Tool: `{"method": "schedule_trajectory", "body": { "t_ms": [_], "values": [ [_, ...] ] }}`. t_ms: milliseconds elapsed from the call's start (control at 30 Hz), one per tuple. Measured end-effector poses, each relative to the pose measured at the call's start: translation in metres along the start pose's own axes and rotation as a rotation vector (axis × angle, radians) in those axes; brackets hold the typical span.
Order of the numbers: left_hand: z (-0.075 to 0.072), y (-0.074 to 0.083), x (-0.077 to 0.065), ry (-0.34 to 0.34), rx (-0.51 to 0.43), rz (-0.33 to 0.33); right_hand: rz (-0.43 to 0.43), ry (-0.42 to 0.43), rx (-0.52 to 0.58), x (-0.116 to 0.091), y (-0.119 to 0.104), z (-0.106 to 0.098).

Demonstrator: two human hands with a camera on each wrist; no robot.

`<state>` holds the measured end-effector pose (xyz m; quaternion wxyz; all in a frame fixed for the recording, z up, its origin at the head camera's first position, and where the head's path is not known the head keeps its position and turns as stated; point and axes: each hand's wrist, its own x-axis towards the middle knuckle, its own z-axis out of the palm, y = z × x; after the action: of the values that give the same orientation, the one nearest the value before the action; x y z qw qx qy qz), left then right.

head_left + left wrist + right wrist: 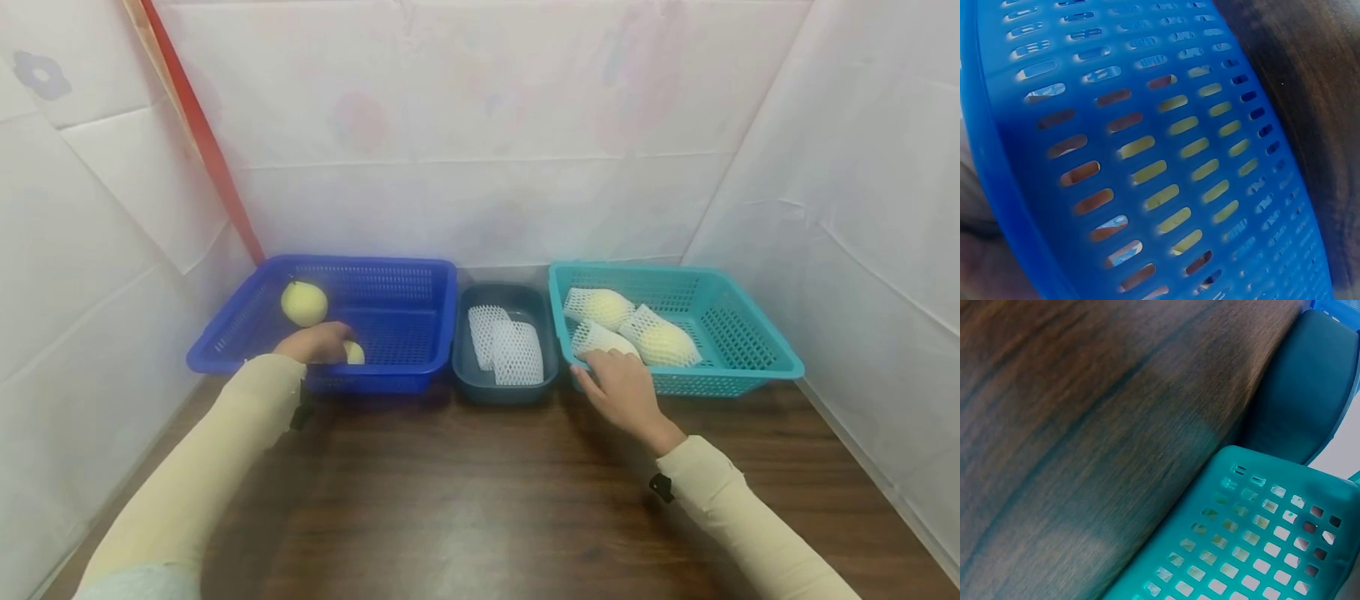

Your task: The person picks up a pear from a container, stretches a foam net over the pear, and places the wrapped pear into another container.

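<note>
My left hand (318, 342) reaches over the near wall of the blue basket (442, 321) and grips a yellow pear (355, 353), partly hidden by the fingers. Through the basket's slots, the left wrist view shows the yellow pear (1163, 197) and bits of the fingers. Another pear (304, 303) lies farther back there. My right hand (622, 387) is over the near left rim of the teal basket (750, 333), its loosely bent fingers at a pear in a white foam net (606, 340). Two more netted pears (666, 343) (602, 308) lie beside it.
Between the baskets stands a dark grey-blue tub (468, 383) with white foam nets (517, 352) inside. All three containers sit on a brown wooden table (480, 492). White sheeting (480, 208) encloses the back and sides, with a red strip (202, 133) at left.
</note>
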<state>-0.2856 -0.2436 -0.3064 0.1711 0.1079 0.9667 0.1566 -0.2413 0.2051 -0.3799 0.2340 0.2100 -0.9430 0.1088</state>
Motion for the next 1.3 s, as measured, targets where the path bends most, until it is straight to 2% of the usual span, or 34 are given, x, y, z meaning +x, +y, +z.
{"method": "schedule_trajectory", "body": {
  "t_ms": [167, 333, 567, 800, 1000, 1167, 1300],
  "values": [
    [0.000, -0.002, 0.002, 0.040, 0.028, 0.042, 0.006, -0.005, 0.002, 0.000, -0.001, -0.001],
    [-0.002, -0.001, -0.002, 0.122, 0.069, 0.079, 0.010, -0.019, 0.002, -0.001, -0.002, -0.003],
    [-0.008, 0.007, -0.007, 0.198, 0.075, 0.119, 0.017, -0.028, 0.007, -0.001, -0.001, -0.003],
    [-0.016, 0.018, -0.011, 0.263, 0.087, 0.203, 0.010, -0.036, 0.014, 0.002, -0.001, -0.004],
    [-0.021, 0.034, -0.017, 0.324, 0.145, 0.265, 0.031, -0.078, 0.030, 0.004, -0.002, -0.006],
    [-0.019, 0.052, -0.023, 0.352, 0.160, 0.305, 0.039, -0.110, 0.045, 0.004, -0.002, -0.006],
    [-0.015, 0.067, -0.027, 0.364, 0.159, 0.310, 0.041, -0.118, 0.054, 0.004, -0.002, -0.007]
  ]
}}
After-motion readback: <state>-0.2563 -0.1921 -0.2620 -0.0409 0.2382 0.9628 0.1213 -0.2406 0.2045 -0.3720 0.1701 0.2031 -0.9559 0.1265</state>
